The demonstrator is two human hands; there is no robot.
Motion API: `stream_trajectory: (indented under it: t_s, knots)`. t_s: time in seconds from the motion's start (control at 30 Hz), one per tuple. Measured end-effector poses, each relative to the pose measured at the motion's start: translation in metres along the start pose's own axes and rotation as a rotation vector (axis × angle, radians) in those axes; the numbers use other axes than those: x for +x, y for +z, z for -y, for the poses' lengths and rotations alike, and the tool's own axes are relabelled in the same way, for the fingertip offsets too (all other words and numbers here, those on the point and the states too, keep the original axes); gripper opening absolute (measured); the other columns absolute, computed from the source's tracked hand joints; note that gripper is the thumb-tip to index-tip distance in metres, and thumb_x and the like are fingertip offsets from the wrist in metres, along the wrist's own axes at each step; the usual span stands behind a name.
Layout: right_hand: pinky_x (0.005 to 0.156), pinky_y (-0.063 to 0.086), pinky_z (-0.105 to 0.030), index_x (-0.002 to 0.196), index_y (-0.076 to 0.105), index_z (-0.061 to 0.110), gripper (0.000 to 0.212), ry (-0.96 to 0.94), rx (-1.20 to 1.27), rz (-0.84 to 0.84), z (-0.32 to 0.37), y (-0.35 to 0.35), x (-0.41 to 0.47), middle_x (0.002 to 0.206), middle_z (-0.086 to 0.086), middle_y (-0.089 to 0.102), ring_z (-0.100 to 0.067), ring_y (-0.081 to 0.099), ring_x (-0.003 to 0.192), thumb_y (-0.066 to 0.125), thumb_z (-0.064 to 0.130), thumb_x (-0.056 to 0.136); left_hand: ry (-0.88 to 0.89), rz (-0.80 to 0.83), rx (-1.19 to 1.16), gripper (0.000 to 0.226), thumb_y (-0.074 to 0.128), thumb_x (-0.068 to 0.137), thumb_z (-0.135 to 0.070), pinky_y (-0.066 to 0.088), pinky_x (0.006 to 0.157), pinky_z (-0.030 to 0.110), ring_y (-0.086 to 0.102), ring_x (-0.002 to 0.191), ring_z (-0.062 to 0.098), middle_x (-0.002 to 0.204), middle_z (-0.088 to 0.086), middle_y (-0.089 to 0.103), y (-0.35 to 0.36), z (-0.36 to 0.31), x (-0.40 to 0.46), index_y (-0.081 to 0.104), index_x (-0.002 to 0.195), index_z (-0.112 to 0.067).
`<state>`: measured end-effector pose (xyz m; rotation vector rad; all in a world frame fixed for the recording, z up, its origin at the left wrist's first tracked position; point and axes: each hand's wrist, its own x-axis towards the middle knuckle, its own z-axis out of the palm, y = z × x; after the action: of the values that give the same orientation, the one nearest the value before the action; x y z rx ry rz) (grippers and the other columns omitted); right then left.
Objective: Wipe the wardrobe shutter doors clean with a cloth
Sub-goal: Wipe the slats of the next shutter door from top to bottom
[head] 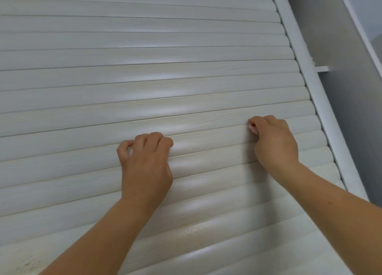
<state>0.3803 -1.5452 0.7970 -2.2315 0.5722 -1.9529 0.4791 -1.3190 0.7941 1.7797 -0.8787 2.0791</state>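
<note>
Head view: my left hand (144,161) and right hand (272,140) both curl their fingertips onto slats of the shutter door (144,68) filling the frame; cloth not visible.

Grey wall (355,117) at right; white shelf unit (363,32) against it; soft, even light.

The shutter (144,78) has rounded slats with a pale, whitewashed wood-grain finish, smooth and faintly glossy, catching soft highlights mid-frame. Low in the frame its surface shows small speckled marks. The frame (306,72) at right looks smooth, matt white.
</note>
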Motion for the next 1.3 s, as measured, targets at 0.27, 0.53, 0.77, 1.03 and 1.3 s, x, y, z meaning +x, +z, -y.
stream_trajectory:
  t_s: [0.27, 0.53, 0.77, 1.03, 1.3]
  knots:
    - [0.055, 0.046, -0.032, 0.083, 0.069, 0.015, 0.017, -0.383, 0.128, -0.185, 0.101, 0.028, -0.028, 0.075, -0.004, 0.064, -0.031, 0.059, 0.069, 0.052, 0.016, 0.077, -0.027, 0.048, -0.048, 0.039, 0.042, 0.063, 0.002, 0.024, 0.089, 0.041, 0.051, 0.094, 0.021, 0.099, -0.002, 0.06, -0.011, 0.007, -0.007, 0.061, 0.09, -0.018]
    - [0.089, 0.049, -0.036, 0.118, 0.066, 0.004, 0.05, -0.71, 0.091, -0.108, 0.105, 0.035, -0.06, 0.114, -0.013, 0.066, -0.031, 0.062, 0.105, 0.036, 0.005, 0.078, -0.063, 0.068, 0.023, 0.041, 0.034, 0.068, -0.007, 0.024, 0.084, 0.039, 0.044, 0.092, 0.022, 0.099, 0.004, 0.059, -0.021, 0.027, -0.02, 0.065, 0.093, -0.017]
    - [0.085, 0.052, -0.037, 0.121, 0.063, 0.006, 0.047, -0.502, 0.082, -0.104, 0.03, 0.026, -0.058, 0.118, -0.012, 0.063, -0.027, 0.046, 0.11, 0.039, 0.002, 0.082, -0.028, 0.076, 0.059, 0.045, 0.047, 0.061, 0.001, 0.024, 0.087, 0.04, 0.051, 0.093, 0.023, 0.101, 0.003, 0.06, -0.023, 0.032, -0.025, 0.065, 0.097, -0.018]
    - [0.102, 0.035, -0.033, 0.136, 0.05, 0.021, 0.046, 0.057, 0.327, -0.122, 0.052, 0.032, -0.052, 0.141, 0.005, 0.046, -0.022, 0.037, 0.129, 0.035, 0.006, 0.096, 0.025, 0.09, 0.03, 0.049, 0.046, 0.058, 0.002, 0.026, 0.092, 0.043, 0.058, 0.097, 0.024, 0.107, 0.002, 0.063, -0.023, 0.04, -0.028, 0.066, 0.1, -0.017]
    - [0.099, 0.041, -0.051, 0.128, 0.058, 0.004, 0.063, -0.444, 0.202, 0.019, 0.15, 0.048, -0.063, 0.127, -0.018, 0.058, -0.039, 0.054, 0.118, 0.027, 0.007, 0.073, -0.012, 0.048, -0.077, 0.041, 0.032, 0.066, -0.001, 0.026, 0.096, 0.042, 0.055, 0.096, 0.017, 0.108, 0.003, 0.063, -0.024, 0.039, -0.033, 0.059, 0.093, -0.016]
